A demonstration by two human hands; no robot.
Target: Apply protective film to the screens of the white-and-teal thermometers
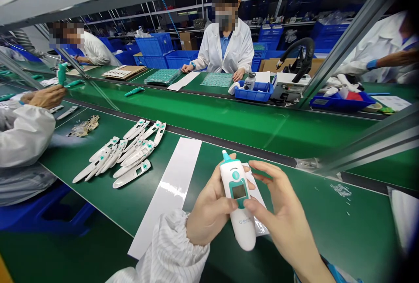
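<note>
A white and teal ear thermometer (244,226) is held up in front of me, its teal probe tip pointing away and its small grey screen facing up. My left hand (209,206) wraps round its left side, thumb on the front beside the screen. My right hand (281,208) is at its right side, the thumb touching the casing just below the screen and the other fingers spread apart behind. Beneath the thermometer, a white sheet (261,226) with a shiny surface lies partly hidden on the green bench.
Several white casing halves (132,154) lie piled at the left, beside a long white strip (166,191). A green conveyor (196,112) runs beyond the bench. A co-worker (225,47) sits opposite, near a blue tray (253,94). Another person's hand (46,96) is at left.
</note>
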